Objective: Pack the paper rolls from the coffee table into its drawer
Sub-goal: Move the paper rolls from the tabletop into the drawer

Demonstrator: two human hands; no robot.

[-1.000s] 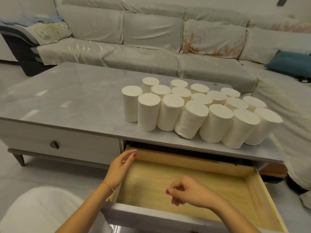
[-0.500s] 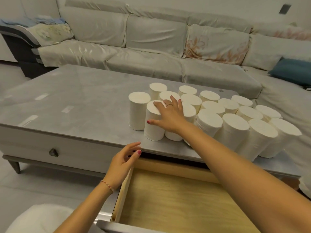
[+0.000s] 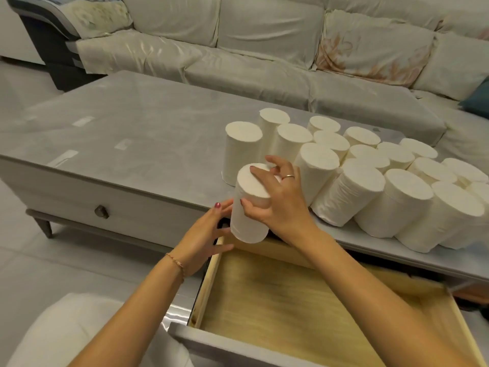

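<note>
Starting at the left, a closed drawer front with a dark knob is seen in the table, whose grey top is bare on that side. The left hand is held open beside the table edge, its fingertips laid against the lower side of a white roll. That roll is gripped from above and from the right by the right hand, fingers spread over its flat top and thumb pressed to its side; it is held upright, slightly tilted, above the back left corner of the open drawer. The drawer's pale wooden floor is seen bare where the arms do not hide it. Further right, the remaining rolls are stood on end in a close cluster on the table, several leaning. Behind the table a sofa under light covers is seen.
</note>
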